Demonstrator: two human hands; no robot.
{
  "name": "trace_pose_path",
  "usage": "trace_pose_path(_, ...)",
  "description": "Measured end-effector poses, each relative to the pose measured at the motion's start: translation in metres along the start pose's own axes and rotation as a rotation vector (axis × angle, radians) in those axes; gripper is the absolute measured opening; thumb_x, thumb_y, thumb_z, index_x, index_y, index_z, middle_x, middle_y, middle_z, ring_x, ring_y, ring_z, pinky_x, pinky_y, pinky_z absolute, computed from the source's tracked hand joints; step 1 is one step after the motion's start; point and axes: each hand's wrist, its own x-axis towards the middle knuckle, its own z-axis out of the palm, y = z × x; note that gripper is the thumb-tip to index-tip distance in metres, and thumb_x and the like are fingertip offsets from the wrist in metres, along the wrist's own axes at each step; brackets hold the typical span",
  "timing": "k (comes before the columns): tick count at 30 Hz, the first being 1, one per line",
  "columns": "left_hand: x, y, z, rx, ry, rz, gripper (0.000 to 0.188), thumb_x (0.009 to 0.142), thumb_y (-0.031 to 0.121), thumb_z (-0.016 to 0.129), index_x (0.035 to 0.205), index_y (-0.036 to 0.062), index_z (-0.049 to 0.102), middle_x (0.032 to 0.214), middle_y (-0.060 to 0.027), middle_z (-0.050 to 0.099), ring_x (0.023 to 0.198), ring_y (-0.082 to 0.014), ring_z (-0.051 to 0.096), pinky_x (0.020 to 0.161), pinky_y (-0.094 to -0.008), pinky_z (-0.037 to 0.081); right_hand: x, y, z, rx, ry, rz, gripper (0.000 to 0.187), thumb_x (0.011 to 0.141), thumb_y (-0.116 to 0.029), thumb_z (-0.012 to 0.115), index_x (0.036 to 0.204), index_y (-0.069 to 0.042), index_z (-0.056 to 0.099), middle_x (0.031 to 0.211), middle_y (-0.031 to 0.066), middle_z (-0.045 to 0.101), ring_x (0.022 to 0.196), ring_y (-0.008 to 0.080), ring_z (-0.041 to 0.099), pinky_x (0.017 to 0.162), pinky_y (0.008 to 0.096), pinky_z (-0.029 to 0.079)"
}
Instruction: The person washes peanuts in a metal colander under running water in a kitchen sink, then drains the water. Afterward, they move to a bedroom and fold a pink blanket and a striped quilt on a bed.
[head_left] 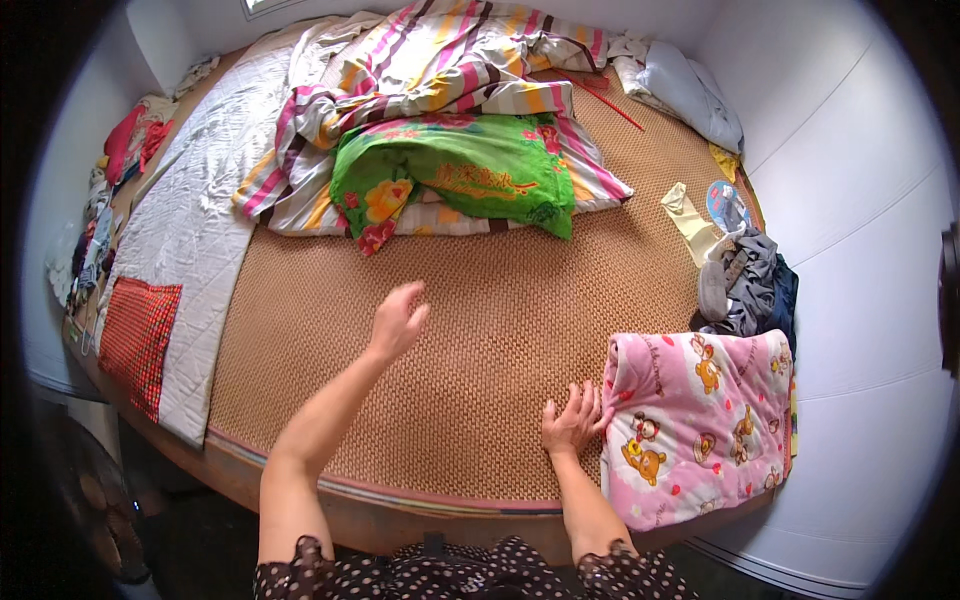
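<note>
My left hand [402,318] is over the middle of the woven mat [480,300], its fingers curled together and nothing visible in them. Fingers spread, my right hand [573,420] rests on the mat against the left edge of a folded pink blanket [690,430] printed with bears. Farther off, beyond my left hand, a green floral cloth [465,175] lies over a crumpled striped quilt [440,85].
A white quilted pad [195,215] runs along the left, with a red checked cloth [143,340] on its near end. Grey clothes [750,285] and a pale yellow cloth [690,222] lie at right. A grey-blue pillow [690,95] and a red stick [610,102] are farther back.
</note>
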Motion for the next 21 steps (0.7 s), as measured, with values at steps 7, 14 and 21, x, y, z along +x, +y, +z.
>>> trace_pose_path(7,0.212,0.009,0.028,0.734,0.199,0.265,0.072,0.070,0.017,0.066,0.133,0.0121,0.031,0.140,-0.0104,0.025,0.130,-0.0270,0.022,0.104,-0.0466,0.019,0.008,-0.004,0.000,-0.017,-0.049,0.018,0.047,0.070,-0.037,0.054,0.110,-0.013,0.051,0.126,0.0097,0.042,0.122,0.0263,0.033,0.102,0.0548,0.011)
trace_pose_path(14,0.258,-0.010,0.058,0.883,0.122,0.206,0.018,0.076,0.019,0.059,0.093,0.0124,0.056,0.095,-0.0047,0.054,0.098,-0.0227,0.050,0.087,-0.0430,0.037,0.008,-0.005,0.004,-0.033,-0.059,0.028,0.046,0.071,-0.038,0.053,0.110,-0.013,0.051,0.126,0.0096,0.042,0.121,0.0265,0.034,0.102,0.0548,0.011)
trace_pose_path(21,0.195,-0.006,0.029,0.390,0.047,0.308,0.013,0.077,0.018,0.054,0.077,0.0053,0.051,0.079,-0.0122,0.055,0.079,-0.0308,0.055,0.068,-0.0409,0.044,0.008,-0.005,0.000,-0.014,-0.048,0.019,0.048,0.070,-0.036,0.055,0.112,-0.011,0.049,0.126,0.0101,0.041,0.122,0.0268,0.033,0.103,0.0551,0.010)
